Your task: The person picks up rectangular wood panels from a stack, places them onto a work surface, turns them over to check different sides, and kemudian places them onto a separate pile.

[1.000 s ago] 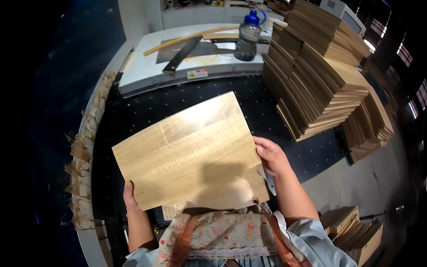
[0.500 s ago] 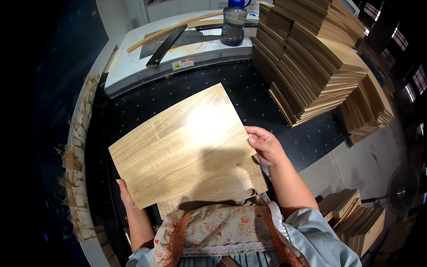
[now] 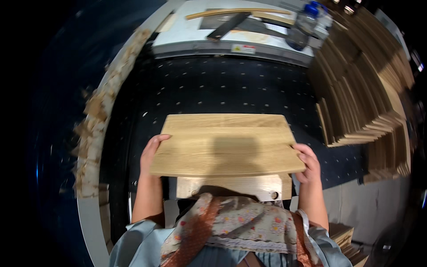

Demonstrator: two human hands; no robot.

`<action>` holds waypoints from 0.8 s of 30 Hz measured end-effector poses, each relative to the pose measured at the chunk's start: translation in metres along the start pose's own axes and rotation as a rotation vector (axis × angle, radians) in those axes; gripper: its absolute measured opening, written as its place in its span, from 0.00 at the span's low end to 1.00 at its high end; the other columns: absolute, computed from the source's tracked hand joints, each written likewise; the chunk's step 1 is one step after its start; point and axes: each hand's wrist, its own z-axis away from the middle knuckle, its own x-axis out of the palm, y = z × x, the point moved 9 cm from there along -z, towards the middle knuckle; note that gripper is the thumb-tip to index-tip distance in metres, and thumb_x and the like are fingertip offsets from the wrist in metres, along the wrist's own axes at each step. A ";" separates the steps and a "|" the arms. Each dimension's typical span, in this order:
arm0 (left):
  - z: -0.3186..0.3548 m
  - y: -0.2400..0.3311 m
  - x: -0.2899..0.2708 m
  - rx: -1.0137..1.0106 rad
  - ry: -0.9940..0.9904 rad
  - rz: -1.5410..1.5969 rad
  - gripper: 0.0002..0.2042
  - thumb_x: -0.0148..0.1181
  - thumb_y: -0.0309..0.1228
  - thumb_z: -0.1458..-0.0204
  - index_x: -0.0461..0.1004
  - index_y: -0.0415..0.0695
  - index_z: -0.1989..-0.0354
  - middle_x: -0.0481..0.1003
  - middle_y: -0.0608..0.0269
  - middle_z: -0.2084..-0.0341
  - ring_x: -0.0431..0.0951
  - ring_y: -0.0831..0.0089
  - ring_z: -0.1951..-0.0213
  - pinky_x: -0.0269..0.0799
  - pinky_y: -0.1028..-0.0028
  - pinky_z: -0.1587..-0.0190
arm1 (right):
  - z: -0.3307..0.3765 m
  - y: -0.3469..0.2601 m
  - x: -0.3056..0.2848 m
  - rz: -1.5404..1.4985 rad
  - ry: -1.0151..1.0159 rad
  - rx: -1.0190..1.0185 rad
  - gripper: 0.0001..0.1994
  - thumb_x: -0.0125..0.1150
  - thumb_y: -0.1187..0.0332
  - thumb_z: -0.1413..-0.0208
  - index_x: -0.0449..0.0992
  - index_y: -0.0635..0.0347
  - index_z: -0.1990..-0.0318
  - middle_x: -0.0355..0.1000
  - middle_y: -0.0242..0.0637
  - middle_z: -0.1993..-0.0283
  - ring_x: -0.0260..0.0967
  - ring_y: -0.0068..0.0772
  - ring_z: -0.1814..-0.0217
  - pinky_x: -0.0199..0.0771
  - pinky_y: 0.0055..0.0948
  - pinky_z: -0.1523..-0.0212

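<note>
A light wood-grain board (image 3: 191, 149) is held level in front of me, its long edges running left to right. My left hand (image 3: 152, 150) grips its left edge with the thumb on top. At the right edge, my right hand (image 3: 308, 162) holds it the same way, fingers partly hidden. Under its near edge lies another wood-grain board (image 3: 235, 184) with a round hole at its right corner, close against my apron. A shadow falls across the middle of the held board.
A black table (image 3: 213, 89) with pale dots spreads beyond the board. Tall stacks of wooden panels (image 3: 356, 98) stand at the right. At the back, a white machine surface (image 3: 178, 40) carries a dark bar (image 3: 229, 26), wood strips and a blue-capped bottle (image 3: 302, 29). Ragged brown-edged material (image 3: 95, 111) lines the left.
The held board has turned from a slant to square with me and tilted flatter. My left hand has moved up along its side. The whole view has swung left.
</note>
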 end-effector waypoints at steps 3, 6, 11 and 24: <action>0.008 0.002 0.001 -0.019 0.104 -0.108 0.12 0.49 0.35 0.42 0.75 0.39 0.61 0.73 0.62 0.65 0.72 0.73 0.60 0.66 0.77 0.55 | 0.013 -0.001 -0.008 0.050 0.002 0.001 0.12 0.53 0.74 0.54 0.73 0.68 0.60 0.73 0.43 0.59 0.70 0.35 0.56 0.68 0.30 0.52; 0.011 0.004 0.025 -0.075 0.036 0.008 0.12 0.50 0.36 0.42 0.75 0.41 0.62 0.74 0.61 0.66 0.73 0.74 0.62 0.69 0.76 0.58 | 0.017 -0.004 -0.021 0.068 -0.028 -0.035 0.10 0.53 0.74 0.54 0.73 0.67 0.63 0.73 0.44 0.60 0.70 0.36 0.56 0.68 0.32 0.51; 0.013 0.016 0.044 -0.033 -0.063 0.082 0.12 0.51 0.36 0.42 0.74 0.40 0.61 0.75 0.58 0.65 0.74 0.73 0.64 0.71 0.74 0.60 | 0.017 -0.018 -0.020 0.044 -0.079 -0.131 0.10 0.55 0.74 0.58 0.72 0.66 0.65 0.72 0.48 0.58 0.69 0.41 0.53 0.66 0.37 0.48; 0.021 0.032 0.070 0.099 -0.338 0.144 0.09 0.50 0.28 0.42 0.73 0.39 0.59 0.73 0.57 0.61 0.74 0.72 0.59 0.71 0.72 0.55 | 0.047 -0.072 0.005 0.080 -0.530 -0.281 0.20 0.57 0.81 0.62 0.75 0.68 0.55 0.67 0.59 0.47 0.67 0.50 0.45 0.67 0.42 0.44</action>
